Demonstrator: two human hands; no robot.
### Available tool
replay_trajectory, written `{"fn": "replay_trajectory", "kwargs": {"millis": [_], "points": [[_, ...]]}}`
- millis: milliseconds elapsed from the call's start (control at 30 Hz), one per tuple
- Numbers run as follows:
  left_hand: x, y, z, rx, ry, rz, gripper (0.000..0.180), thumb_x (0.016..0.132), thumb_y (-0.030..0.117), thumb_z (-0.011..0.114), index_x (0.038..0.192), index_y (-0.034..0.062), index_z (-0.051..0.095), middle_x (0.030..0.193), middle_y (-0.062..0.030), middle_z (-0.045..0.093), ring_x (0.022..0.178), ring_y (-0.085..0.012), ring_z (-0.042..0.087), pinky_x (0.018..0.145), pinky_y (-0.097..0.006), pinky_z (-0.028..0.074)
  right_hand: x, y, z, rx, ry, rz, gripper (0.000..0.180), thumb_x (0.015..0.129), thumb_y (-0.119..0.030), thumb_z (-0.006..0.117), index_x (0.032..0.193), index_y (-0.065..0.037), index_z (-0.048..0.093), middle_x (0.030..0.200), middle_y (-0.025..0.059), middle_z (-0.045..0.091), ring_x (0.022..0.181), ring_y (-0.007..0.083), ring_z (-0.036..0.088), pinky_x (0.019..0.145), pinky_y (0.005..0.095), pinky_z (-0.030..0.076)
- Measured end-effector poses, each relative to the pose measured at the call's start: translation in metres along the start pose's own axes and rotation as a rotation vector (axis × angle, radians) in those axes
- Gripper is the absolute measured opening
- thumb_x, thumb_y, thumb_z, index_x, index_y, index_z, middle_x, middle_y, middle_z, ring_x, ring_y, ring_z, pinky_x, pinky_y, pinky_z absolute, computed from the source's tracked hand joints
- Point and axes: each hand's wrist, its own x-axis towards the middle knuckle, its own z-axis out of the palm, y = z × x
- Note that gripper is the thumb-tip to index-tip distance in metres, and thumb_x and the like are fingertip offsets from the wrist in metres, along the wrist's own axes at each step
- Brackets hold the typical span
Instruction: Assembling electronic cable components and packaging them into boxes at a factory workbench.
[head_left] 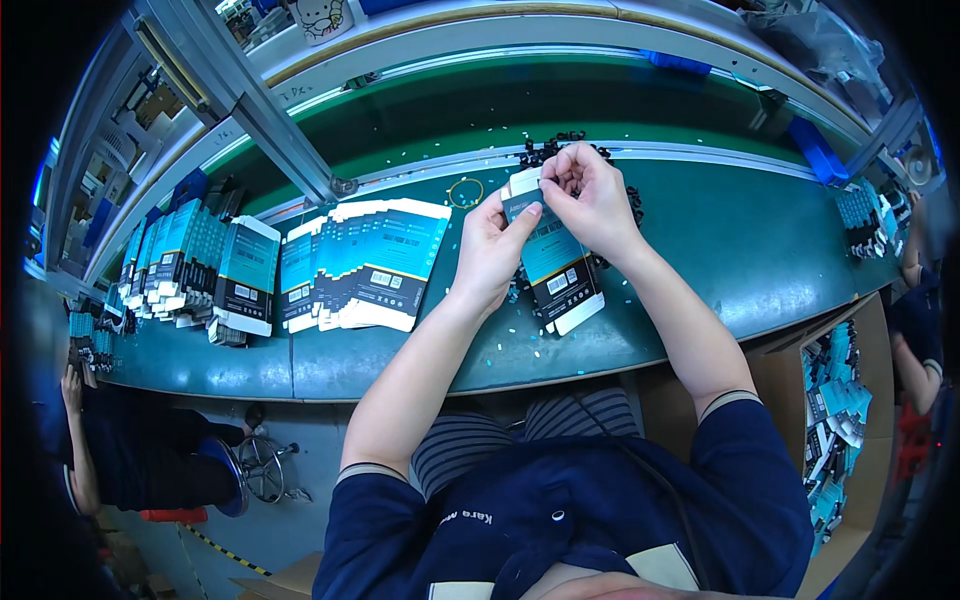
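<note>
My left hand (pixel 487 252) grips the side of a flat blue-and-black cardboard carton (pixel 558 262), its thumb lying over the front. At the carton's upper end, where a white flap shows, the fingers of my right hand (pixel 598 205) are pinched together; what lies between them is hidden. Behind the hands and carton is a pile of small black parts (pixel 540 152), partly covered. To the left lies a fanned row of similar flat cartons (pixel 375 262), with a denser stack of cartons (pixel 180 255) further left. A yellow rubber band (pixel 466 193) rests near my left hand.
Beyond the green table (pixel 700 300) runs a green belt (pixel 450 108) behind a metal rail. A metal post (pixel 275 135) rises at the left. At the lower right stands a cardboard box (pixel 880 400) full of blue-and-black cartons. Other people work at both sides.
</note>
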Motion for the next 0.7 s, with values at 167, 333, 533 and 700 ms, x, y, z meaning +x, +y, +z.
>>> {"fn": "replay_trajectory", "kwargs": {"millis": [167,333,533,700], "points": [[0.000,0.004,0.004,0.074,-0.021,0.021,0.029,0.089,0.004,0.056,0.118,-0.0021,0.053,0.107,-0.0075,0.061,0.096,-0.0103,0.057,0.087,-0.026,0.045,-0.003,-0.008,0.001,-0.119,0.015,-0.026,0.015,0.071,0.001,0.063,0.080,0.000,0.051,0.075,0.0061,0.056,0.063,0.0133,0.055,0.059,0.0247,0.046],[-0.002,0.008,0.009,0.058,-0.103,-0.012,0.035,0.089,0.008,0.057,0.123,0.0005,0.052,0.105,-0.0034,0.059,0.095,-0.0070,0.052,0.084,-0.024,0.043,0.001,-0.009,-0.019,0.088,0.026,0.028,0.027,0.074,-0.003,0.065,0.099,-0.002,0.057,0.094,0.0055,0.058,0.082,0.0152,0.058,0.078,0.0270,0.046],[0.002,0.020,0.006,-0.072,-0.059,-0.182,0.024,0.093,0.023,0.054,0.105,0.0038,0.062,0.099,-0.0028,0.059,0.087,-0.0063,0.054,0.072,-0.023,0.046,-0.005,0.002,-0.027,0.810,-0.261,0.508,0.019,0.085,-0.005,0.060,0.104,-0.004,0.056,0.096,0.0050,0.061,0.090,0.0121,0.059,0.082,0.0276,0.048],[0.008,0.010,-0.003,-0.044,-0.041,-0.182,0.015,0.089,0.014,0.060,0.099,0.0039,0.064,0.090,-0.0018,0.064,0.077,-0.0078,0.060,0.069,-0.025,0.050,-0.010,0.005,-0.023,0.894,-0.293,0.541,0.019,0.084,-0.005,0.062,0.103,-0.006,0.056,0.094,0.0041,0.061,0.089,0.0123,0.059,0.081,0.0283,0.049]]}}
